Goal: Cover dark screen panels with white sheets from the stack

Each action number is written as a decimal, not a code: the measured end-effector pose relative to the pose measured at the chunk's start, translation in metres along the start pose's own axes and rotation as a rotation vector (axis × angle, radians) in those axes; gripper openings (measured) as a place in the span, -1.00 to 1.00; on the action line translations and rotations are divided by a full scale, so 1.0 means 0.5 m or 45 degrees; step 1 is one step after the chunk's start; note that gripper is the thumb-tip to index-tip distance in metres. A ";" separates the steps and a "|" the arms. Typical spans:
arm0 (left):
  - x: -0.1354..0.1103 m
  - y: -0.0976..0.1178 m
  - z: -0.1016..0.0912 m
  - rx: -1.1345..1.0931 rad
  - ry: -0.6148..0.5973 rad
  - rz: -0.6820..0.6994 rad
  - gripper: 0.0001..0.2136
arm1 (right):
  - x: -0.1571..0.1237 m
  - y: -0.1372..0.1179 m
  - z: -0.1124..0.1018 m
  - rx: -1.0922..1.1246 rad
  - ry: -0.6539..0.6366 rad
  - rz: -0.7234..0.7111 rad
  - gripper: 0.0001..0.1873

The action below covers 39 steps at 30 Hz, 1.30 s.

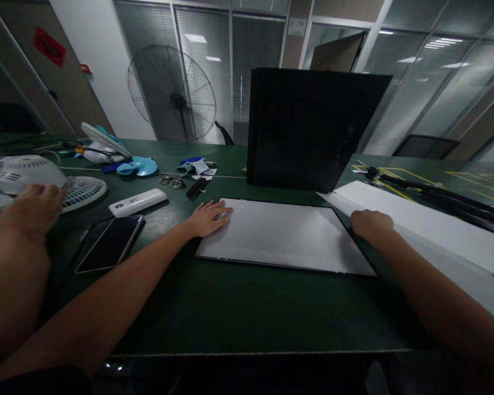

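A flat rectangular panel [280, 236] with a white face and thin black rim lies on the green table. My left hand [209, 218] rests on its left edge, fingers spread and stretched over the white face. Just past the panel's right side, my right hand [372, 225] is closed, knuckles up, at the near edge of a thin white sheet [448, 263]. It seems to pinch that edge; the fingertips are hidden beneath the hand. The sheet stretches toward the right, beside another white sheet [420, 219].
A large black box-like object [313, 131] stands behind the panel. At left, another person's hand [33, 211] touches a white fan [28, 173]. A phone [111, 244], white device [138, 202] and glasses [172, 181] lie left; black strips [432, 192] lie right.
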<state>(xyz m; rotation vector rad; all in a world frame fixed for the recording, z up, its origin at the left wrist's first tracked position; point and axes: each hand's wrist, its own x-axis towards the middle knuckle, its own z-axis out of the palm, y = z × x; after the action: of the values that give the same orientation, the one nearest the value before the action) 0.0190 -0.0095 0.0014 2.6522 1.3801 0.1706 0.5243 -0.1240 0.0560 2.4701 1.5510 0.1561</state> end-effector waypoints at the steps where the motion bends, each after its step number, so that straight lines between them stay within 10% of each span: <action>1: -0.001 0.000 -0.001 -0.003 -0.001 0.002 -0.40 | -0.016 -0.021 -0.007 -0.034 0.004 -0.026 -0.68; 11: -0.009 0.009 -0.003 -0.022 0.023 -0.028 -0.37 | -0.171 -0.230 -0.022 -0.121 0.236 -0.672 -0.61; 18: -0.015 0.008 -0.005 0.003 0.011 -0.037 -0.36 | -0.110 -0.190 0.015 -0.046 0.601 -0.618 -0.44; 22: -0.018 0.012 -0.011 -0.007 -0.002 -0.057 -0.36 | -0.059 -0.160 0.048 -0.014 0.375 -0.380 -0.44; 30: -0.011 -0.005 0.002 -0.013 0.030 -0.008 -0.34 | -0.070 -0.132 0.015 -0.133 0.230 -0.456 -0.62; 35: -0.013 -0.003 0.002 -0.029 0.032 -0.012 -0.35 | -0.118 -0.175 -0.009 -0.114 0.221 -0.689 -0.52; 39: -0.018 0.003 -0.002 -0.091 0.038 -0.053 -0.34 | -0.184 -0.232 -0.011 0.091 0.290 -1.283 -0.46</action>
<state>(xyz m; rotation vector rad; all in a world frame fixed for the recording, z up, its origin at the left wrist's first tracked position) 0.0151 -0.0177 0.0022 2.5714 1.4092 0.2512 0.3812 -0.1573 0.0359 1.4570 2.6956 0.2043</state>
